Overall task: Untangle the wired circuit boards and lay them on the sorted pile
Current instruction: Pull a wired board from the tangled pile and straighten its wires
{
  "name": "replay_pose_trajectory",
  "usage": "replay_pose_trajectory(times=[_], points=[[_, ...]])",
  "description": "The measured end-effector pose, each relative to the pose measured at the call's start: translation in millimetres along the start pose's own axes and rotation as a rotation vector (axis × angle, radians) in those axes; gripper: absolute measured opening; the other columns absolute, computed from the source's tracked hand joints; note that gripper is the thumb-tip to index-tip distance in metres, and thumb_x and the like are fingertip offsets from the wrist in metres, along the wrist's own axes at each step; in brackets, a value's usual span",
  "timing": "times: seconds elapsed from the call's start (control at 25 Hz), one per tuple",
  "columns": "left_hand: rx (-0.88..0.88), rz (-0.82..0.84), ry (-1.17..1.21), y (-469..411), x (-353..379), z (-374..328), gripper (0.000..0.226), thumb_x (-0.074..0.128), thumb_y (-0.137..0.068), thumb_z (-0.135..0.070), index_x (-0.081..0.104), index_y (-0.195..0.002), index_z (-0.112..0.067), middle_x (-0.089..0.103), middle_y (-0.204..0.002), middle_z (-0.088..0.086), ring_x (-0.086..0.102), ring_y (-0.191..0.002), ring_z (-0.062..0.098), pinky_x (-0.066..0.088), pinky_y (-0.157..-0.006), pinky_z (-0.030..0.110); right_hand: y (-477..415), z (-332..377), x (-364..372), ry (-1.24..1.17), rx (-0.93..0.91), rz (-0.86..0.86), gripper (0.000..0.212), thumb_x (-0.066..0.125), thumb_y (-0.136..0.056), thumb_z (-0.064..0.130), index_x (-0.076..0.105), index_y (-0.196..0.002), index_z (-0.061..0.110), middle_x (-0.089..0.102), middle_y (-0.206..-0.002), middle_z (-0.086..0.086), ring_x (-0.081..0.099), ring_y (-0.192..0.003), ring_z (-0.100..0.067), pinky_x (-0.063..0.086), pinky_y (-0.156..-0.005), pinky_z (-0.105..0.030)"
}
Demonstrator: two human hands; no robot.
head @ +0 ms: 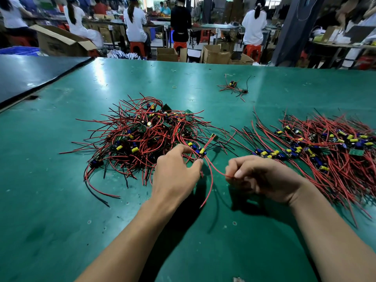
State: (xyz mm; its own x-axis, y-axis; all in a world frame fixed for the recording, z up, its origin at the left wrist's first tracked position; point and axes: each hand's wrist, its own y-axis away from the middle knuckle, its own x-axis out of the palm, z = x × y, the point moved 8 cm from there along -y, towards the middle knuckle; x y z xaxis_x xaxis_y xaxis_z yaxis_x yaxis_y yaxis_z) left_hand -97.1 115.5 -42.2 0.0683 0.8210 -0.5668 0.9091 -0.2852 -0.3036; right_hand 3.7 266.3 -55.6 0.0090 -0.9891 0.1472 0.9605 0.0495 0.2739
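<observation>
A tangled heap of small circuit boards (146,131) with red and black wires lies on the green table, centre left. The sorted pile (325,145), boards in rows with wires fanned out, lies at the right. My left hand (175,174) pinches the wires just below a board with a yellow capacitor (202,151) at the heap's near right edge. My right hand (262,176) pinches the end of a red wire (215,168) that runs from that board. Another red wire from the board hangs down toward me.
A few loose boards with wires (234,87) lie farther back on the green table (61,220). A dark mat (30,76) covers the far left. Beyond the table's far edge are cardboard boxes, red stools and several seated people.
</observation>
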Motion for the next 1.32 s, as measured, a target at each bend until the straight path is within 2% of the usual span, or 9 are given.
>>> replay_pose_trajectory(times=[0.12,0.2,0.36,0.48,0.6,0.68,0.84,1.08,1.32], points=[[0.090,0.037,-0.096,2.2,2.4,-6.6,0.032,0.069,-0.080,-0.038,0.064,-0.111,-0.034,0.057,-0.056,-0.002,0.057,-0.060,0.021,0.040,-0.055,0.032,-1.2,-11.1,0.2,0.151,0.099,0.013,0.003,0.070,-0.067,0.014,0.073,-0.069,0.013,0.047,-0.061,-0.005,0.039,-0.047,-0.008,0.027,-0.044,-0.018],[0.091,0.135,-0.178,2.6,11.1,-3.4,0.032,0.065,-0.083,-0.042,0.063,-0.115,-0.036,0.065,-0.070,0.000,0.063,-0.077,0.026,0.047,-0.064,0.034,-4.1,-15.4,0.5,0.223,0.124,-0.007,0.013,0.078,-0.078,0.026,0.073,-0.072,0.016,0.049,-0.059,0.000,0.040,-0.046,-0.007,0.028,-0.042,-0.017],[0.115,0.186,-0.294,0.3,17.2,2.2,0.028,0.062,-0.088,-0.045,0.062,-0.115,-0.036,0.068,-0.077,0.002,0.064,-0.084,0.028,0.049,-0.070,0.034,-16.7,-7.9,-15.1,0.370,-0.056,-0.383,0.014,0.077,-0.085,0.029,0.071,-0.079,0.019,0.056,-0.060,0.003,0.045,-0.045,-0.006,0.036,-0.043,-0.019],[0.157,0.167,-0.306,-0.8,18.5,-1.7,0.025,0.061,-0.088,-0.047,0.064,-0.111,-0.037,0.069,-0.075,0.003,0.064,-0.081,0.029,0.049,-0.069,0.035,-20.6,3.8,-15.9,0.573,-0.252,-0.623,0.018,0.080,-0.083,0.025,0.075,-0.100,0.023,0.073,-0.085,0.009,0.053,-0.056,-0.001,0.045,-0.065,-0.022],[0.217,0.158,-0.308,-1.2,20.1,-6.9,0.021,0.060,-0.088,-0.039,0.066,-0.107,-0.031,0.069,-0.080,0.006,0.064,-0.081,0.033,0.051,-0.067,0.036,-27.8,3.2,-5.7,0.769,-0.247,-0.640,0.042,0.079,-0.083,0.031,0.070,-0.123,0.025,0.073,-0.109,0.007,0.056,-0.067,0.009,0.046,-0.078,-0.021],[0.248,0.170,-0.318,-1.4,22.5,-8.3,0.020,0.058,-0.089,-0.035,0.065,-0.107,-0.028,0.069,-0.085,0.007,0.064,-0.082,0.035,0.051,-0.067,0.038,-30.7,2.9,-1.5,0.926,-0.218,-0.653,0.050,0.076,-0.083,0.040,0.064,-0.131,0.029,0.069,-0.119,0.009,0.063,-0.092,-0.004,0.049,-0.091,-0.029],[0.269,0.191,-0.398,-3.4,27.6,-7.3,0.020,0.050,-0.093,-0.031,0.056,-0.110,-0.020,0.067,-0.094,0.009,0.062,-0.088,0.036,0.044,-0.067,0.038,-29.5,5.3,3.5,1.066,-0.187,-0.739,0.040,0.068,-0.086,0.044,0.064,-0.126,0.037,0.067,-0.108,0.013,0.062,-0.103,-0.015,0.046,-0.081,-0.030],[0.283,0.173,-0.363,-0.3,26.0,-10.0,0.027,0.053,-0.089,-0.049,0.065,-0.103,-0.029,0.070,-0.089,0.001,0.063,-0.090,0.029,0.046,-0.070,0.035,-27.0,5.4,-10.6,0.726,-0.216,-0.717,0.018,0.072,-0.084,0.019,0.075,-0.099,0.029,0.067,-0.070,0.011,0.055,-0.058,-0.003,0.045,-0.064,-0.026],[0.247,0.137,-0.158,1.2,21.0,-13.4,0.026,0.056,-0.092,-0.041,0.073,-0.088,-0.021,0.067,-0.069,0.000,0.062,-0.070,0.025,0.048,-0.061,0.033,-24.5,9.4,-9.5,0.554,-0.305,-0.678,0.015,0.073,-0.086,0.013,0.076,-0.097,0.023,0.066,-0.073,0.007,0.054,-0.058,-0.007,0.047,-0.065,-0.026]])
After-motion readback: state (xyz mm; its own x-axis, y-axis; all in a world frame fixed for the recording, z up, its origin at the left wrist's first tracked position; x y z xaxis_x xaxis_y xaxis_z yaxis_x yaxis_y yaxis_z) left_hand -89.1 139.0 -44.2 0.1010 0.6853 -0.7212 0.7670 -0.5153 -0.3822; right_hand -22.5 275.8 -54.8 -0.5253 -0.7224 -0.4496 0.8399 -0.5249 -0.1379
